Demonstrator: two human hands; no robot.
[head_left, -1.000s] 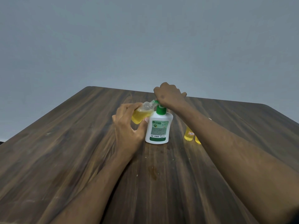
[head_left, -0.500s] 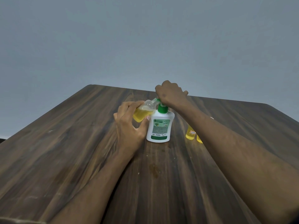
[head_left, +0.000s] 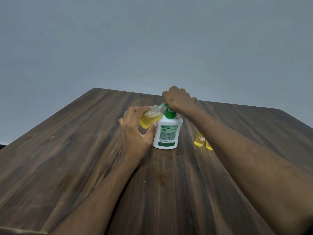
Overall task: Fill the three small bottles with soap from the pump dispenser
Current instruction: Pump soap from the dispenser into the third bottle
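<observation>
your left hand (head_left: pixel 135 131) is gripping a small clear plastic bottle (head_left: pixel 151 117), fingers over its top side and thumb under it, tilting it so the neck is pointing right and up toward the green nozzle of the pump dispenser (head_left: pixel 166 133). the small bottle is rounded and see-through, and yellow soap is pooling in its lower half, near your palm. your right hand (head_left: pixel 177 99) is resting on top of the green pump head with its fingers curled down over it; the pump head itself is mostly hidden under your knuckles.

the dispenser is standing upright on the table (head_left: pixel 67 158), just right of your left thumb. it is a smooth white plastic bottle with rounded shoulders, a green collar and a green-and-white label reading "original"; the finer print is too small to read.

to the right of the dispenser, partly behind your right forearm, two more small bottles (head_left: pixel 199 139) of yellow soap are standing side by side; the left one is carrying a small white sticker with red writing that cannot be read.

the table is dark wood-grain, streaked lengthwise, with a small yellowish smear (head_left: pixel 161 178) on it nearer to you.
</observation>
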